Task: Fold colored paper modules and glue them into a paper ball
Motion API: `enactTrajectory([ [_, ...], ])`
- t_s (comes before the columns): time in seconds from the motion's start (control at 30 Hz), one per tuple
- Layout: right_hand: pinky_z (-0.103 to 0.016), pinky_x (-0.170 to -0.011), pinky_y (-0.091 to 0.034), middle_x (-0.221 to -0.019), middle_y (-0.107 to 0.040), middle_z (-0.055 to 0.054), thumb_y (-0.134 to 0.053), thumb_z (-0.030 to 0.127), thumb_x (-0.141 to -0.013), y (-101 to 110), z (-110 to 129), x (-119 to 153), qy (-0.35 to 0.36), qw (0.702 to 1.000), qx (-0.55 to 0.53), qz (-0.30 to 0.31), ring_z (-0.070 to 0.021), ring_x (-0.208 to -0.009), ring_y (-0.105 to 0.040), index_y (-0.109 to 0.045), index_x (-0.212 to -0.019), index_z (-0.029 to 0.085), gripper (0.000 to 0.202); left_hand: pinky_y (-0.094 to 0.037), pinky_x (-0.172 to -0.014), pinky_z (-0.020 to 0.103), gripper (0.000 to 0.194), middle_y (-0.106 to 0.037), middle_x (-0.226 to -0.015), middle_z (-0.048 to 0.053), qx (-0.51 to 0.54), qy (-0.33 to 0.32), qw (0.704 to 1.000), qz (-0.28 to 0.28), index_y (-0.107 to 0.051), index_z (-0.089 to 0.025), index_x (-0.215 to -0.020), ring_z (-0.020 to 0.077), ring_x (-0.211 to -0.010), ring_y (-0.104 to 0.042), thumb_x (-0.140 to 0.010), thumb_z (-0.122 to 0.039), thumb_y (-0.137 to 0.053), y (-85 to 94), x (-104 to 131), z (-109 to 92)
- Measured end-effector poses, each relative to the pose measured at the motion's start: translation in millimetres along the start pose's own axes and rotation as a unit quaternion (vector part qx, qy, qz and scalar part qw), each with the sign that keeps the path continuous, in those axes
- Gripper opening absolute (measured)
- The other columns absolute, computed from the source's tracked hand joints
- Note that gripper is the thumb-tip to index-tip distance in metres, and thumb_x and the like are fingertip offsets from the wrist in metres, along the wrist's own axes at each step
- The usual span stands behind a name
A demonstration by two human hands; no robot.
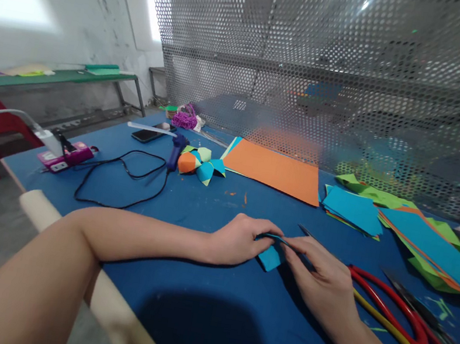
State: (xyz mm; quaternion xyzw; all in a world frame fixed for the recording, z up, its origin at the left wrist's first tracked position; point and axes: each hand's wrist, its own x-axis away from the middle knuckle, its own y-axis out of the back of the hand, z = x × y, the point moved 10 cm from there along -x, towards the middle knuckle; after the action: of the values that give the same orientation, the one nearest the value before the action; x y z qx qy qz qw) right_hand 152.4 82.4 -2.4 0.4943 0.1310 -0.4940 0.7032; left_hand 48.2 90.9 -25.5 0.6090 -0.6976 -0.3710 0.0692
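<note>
A small piece of blue paper (271, 258), bent or folded, is pinched between my two hands just above the blue tabletop. My left hand (240, 239) grips its left side with thumb and fingers. On its right side, my right hand (321, 271) has thumb and fingertips closed on the upper edge. Beside and partly under my right hand lie scissors with red and yellow handles (400, 329); a dark tip shows beyond the fingers. The exact fold of the paper is partly hidden by my fingers.
Orange sheets (277, 171) lie at the back, with blue paper squares (352, 210) and long blue strips (443, 251) at right. A blue glue gun (176, 153) stands by a folded paper ornament (202, 164). Its black cord (125, 162) runs toward a pink power strip (66, 157).
</note>
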Motion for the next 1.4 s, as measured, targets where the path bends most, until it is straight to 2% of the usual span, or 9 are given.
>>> enactTrajectory([
  [0.37, -0.028, -0.071, -0.052, -0.084, -0.068, -0.003, -0.055, 0.022, -0.087, -0.8, -5.1, 0.7, -0.024, 0.999, 0.020, -0.005, -0.0161, -0.075, -0.064, -0.062, -0.093, 0.021, 0.009, -0.049, -0.073, 0.023, 0.015, -0.072, -0.084, 0.004, -0.026, 0.006, 0.999, -0.022, -0.067, -0.014, -0.089, 0.0141, -0.077, -0.066, -0.082, -0.013, -0.053, 5.4, 0.9, -0.8],
  [0.5, -0.027, -0.068, -0.051, -0.081, -0.068, -0.003, -0.053, 0.023, -0.088, -0.5, -7.6, 1.1, -0.028, 0.999, 0.035, -0.011, -0.0155, -0.072, -0.064, -0.062, -0.088, 0.020, 0.010, -0.049, -0.073, 0.022, 0.015, -0.072, -0.083, 0.004, -0.025, 0.012, 0.999, -0.026, -0.067, -0.014, -0.088, 0.0139, -0.077, -0.066, -0.082, -0.012, -0.054, 6.2, 0.2, 0.0],
  [0.73, -0.025, -0.067, -0.051, -0.081, -0.067, -0.002, -0.052, 0.018, -0.089, -2.7, -3.8, 1.2, -0.003, 1.000, 0.022, 0.003, -0.0140, -0.073, -0.064, -0.062, -0.091, 0.021, 0.011, -0.048, -0.071, 0.022, 0.015, -0.072, -0.081, 0.003, -0.027, 0.012, 0.999, -0.018, -0.067, -0.014, -0.087, 0.0137, -0.076, -0.065, -0.081, -0.012, -0.054, 4.6, 0.4, 1.8],
  [0.93, -0.027, -0.068, -0.051, -0.083, -0.067, -0.003, -0.054, 0.023, -0.088, -2.1, -6.1, 0.2, -0.024, 0.999, 0.036, -0.002, -0.0149, -0.074, -0.063, -0.061, -0.092, 0.020, 0.009, -0.048, -0.071, 0.022, 0.014, -0.071, -0.081, 0.002, -0.010, 0.016, 0.999, -0.038, -0.066, -0.015, -0.086, 0.0128, -0.074, -0.065, -0.081, -0.011, -0.054, 8.7, 0.5, 0.7],
  [1.07, -0.027, -0.062, -0.051, -0.080, -0.066, -0.004, -0.055, 0.027, -0.086, -2.6, -10.4, 0.9, -0.043, 0.998, 0.055, -0.003, -0.0153, -0.068, -0.061, -0.061, -0.091, 0.019, 0.011, -0.048, -0.070, 0.022, 0.012, -0.071, -0.081, 0.002, -0.004, 0.029, 0.998, -0.052, -0.066, -0.015, -0.085, 0.0129, -0.075, -0.064, -0.080, -0.011, -0.055, 12.2, 0.5, 3.0],
  [1.4, -0.025, -0.065, -0.049, -0.077, -0.066, -0.001, -0.052, 0.020, -0.087, -3.0, -10.5, 1.6, -0.033, 0.999, 0.042, -0.001, -0.0135, -0.068, -0.062, -0.062, -0.088, 0.020, 0.010, -0.047, -0.073, 0.025, 0.018, -0.071, -0.084, 0.002, 0.004, 0.035, 0.999, -0.034, -0.065, -0.016, -0.088, 0.0143, -0.079, -0.064, -0.078, -0.009, -0.053, 8.2, 1.4, 4.3],
])
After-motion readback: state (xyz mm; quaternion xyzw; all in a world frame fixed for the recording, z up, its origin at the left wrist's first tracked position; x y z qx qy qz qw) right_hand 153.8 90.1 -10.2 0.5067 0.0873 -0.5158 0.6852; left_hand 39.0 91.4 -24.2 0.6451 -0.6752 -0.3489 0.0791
